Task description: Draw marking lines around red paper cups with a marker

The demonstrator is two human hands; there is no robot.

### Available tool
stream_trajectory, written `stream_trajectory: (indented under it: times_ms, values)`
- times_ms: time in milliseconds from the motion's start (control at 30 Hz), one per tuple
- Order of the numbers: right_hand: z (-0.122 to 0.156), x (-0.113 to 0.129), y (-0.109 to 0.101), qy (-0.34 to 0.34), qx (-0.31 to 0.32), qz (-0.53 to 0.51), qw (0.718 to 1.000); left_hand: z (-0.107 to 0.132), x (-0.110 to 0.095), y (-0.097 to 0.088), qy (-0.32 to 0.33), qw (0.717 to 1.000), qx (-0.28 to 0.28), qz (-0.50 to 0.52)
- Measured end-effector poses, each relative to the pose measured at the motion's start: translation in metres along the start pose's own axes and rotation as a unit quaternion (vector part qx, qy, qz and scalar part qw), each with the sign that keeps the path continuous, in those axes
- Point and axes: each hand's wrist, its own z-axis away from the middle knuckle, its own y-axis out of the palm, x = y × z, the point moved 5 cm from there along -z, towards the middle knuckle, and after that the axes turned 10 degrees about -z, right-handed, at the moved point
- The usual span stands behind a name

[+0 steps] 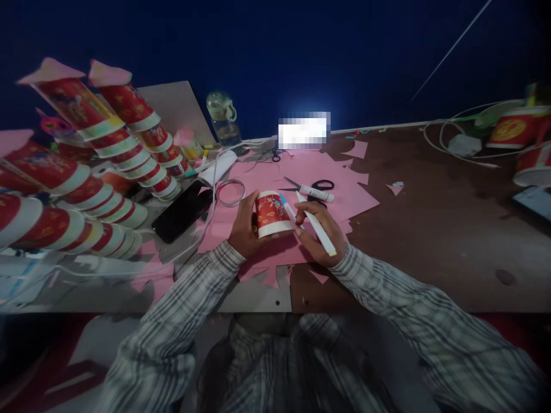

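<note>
A red paper cup (274, 214) with gold patterns and white edges is tilted in my left hand (248, 229), whose fingers wrap around its left side. My right hand (321, 232) grips a white marker (317, 228) with a yellow end, its other end pointing up and left. Between the cup and my right fingers sits a blue-and-white marker (287, 207); whether I hold it or it only lies there, I cannot tell. Just beyond my hands, black-handled scissors (322, 184) and a white glue stick (316, 194) lie on pink paper (297, 169).
Stacked red-and-white cups (142, 166) with pink cones crowd the left. A black phone (183, 212), a tape roll (231, 193) and a white cable (210, 212) lie near my left arm. A water bottle (224, 123) stands behind. More cups (519, 129) are far right.
</note>
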Motion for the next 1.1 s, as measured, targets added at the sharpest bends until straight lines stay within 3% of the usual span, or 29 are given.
stream_trajectory:
  times_ms: [200,367,700,833,1100]
  values:
    - [0.006,-0.009,-0.004,0.074,-0.042,-0.115,0.990,-0.002,0.006,0.001,0.027,0.999,0.016,-0.027]
    - [0.006,-0.013,-0.002,0.074,-0.044,-0.222,0.971,-0.003,0.001,-0.001,0.033,0.994,-0.003,-0.105]
    - [0.002,-0.013,-0.004,0.145,-0.082,-0.204,0.965,-0.002,-0.003,0.000,0.063,0.993,-0.028,-0.100]
    - [-0.001,-0.010,-0.002,0.141,-0.059,-0.197,0.968,-0.001,-0.002,0.001,0.063,0.993,-0.020,-0.098]
    - [-0.001,-0.016,-0.005,0.135,-0.103,-0.199,0.965,-0.001,-0.007,-0.001,0.075,0.992,-0.035,-0.097]
